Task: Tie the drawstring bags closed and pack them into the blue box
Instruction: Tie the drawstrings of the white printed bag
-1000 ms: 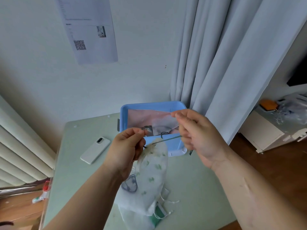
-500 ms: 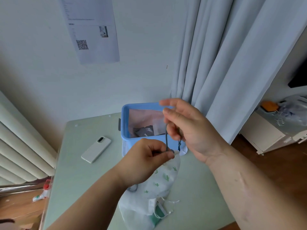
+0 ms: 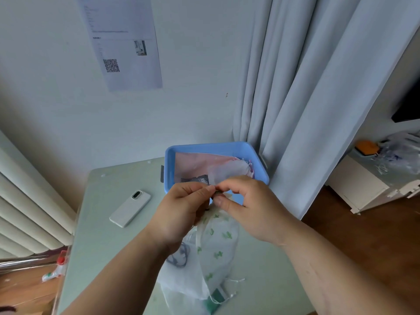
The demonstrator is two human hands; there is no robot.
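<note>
We have a single view, worn on the head, facing forward and down across the counter (image 3: 109, 235). It sits close over the left hand (image 3: 181, 214) and right hand (image 3: 256, 212) mid-frame, while the far wall (image 3: 193, 98) and curtain (image 3: 306, 98) fill the upper half.

Soft, cool daylight fills the room evenly. The pale curtain (image 3: 306, 110) is the brightest surface, and the wall (image 3: 56, 98) darkens toward the lower left. Shadows are faint and soft-edged, mostly within the curtain's folds. The wide lens tilts and bows lines near the edges. Detail smears slightly where the left hand (image 3: 181, 214) and right hand (image 3: 252, 208) pinch the neck of the drawstring bag (image 3: 218, 246). The small print on the paper sheet (image 3: 127, 42) is unreadable.
</note>
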